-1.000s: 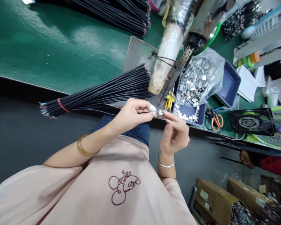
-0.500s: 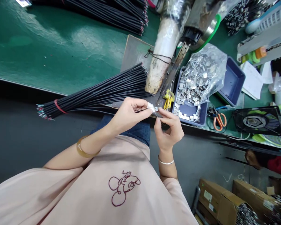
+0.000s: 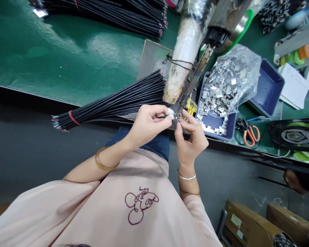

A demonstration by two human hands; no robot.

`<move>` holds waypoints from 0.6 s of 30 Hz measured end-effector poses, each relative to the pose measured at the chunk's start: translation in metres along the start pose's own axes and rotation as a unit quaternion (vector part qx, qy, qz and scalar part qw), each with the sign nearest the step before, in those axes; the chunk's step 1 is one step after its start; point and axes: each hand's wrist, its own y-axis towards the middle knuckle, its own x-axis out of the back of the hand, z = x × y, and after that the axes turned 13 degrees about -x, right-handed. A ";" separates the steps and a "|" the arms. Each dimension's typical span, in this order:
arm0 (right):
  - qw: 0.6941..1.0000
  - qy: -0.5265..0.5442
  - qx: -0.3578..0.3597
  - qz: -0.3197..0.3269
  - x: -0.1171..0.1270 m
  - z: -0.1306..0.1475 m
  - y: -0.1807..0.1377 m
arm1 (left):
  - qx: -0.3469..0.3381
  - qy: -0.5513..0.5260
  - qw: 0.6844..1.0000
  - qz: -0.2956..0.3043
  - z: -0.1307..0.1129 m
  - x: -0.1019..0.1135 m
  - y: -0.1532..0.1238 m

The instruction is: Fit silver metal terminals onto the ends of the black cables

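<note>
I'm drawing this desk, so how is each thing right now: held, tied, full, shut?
left hand: shut, pinching a thin black cable
right hand: shut, pinching a small metal piece at the cable's tip
cable bundle: tied with a red band, lying flat
plastic bag: full of metal pieces
scissors: shut, lying flat

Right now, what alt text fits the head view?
The left hand pinches a thin black wire and the right hand a small metal part at its tip, at a green workbench. A cable bundle and a blue tray of metal clips lie beside.
</note>
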 end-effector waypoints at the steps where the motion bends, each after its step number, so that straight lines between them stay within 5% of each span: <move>1: 1.000 -0.001 0.008 -0.002 0.000 0.001 0.001 | -0.008 0.002 1.000 0.000 -0.001 0.000 0.001; 8: 1.000 0.020 -0.005 -0.001 0.001 -0.001 -0.002 | 0.002 0.014 0.998 0.062 -0.001 0.005 -0.002; 18: 1.000 0.005 0.022 -0.017 0.000 0.007 0.006 | -0.035 0.034 0.998 0.043 -0.004 0.006 -0.001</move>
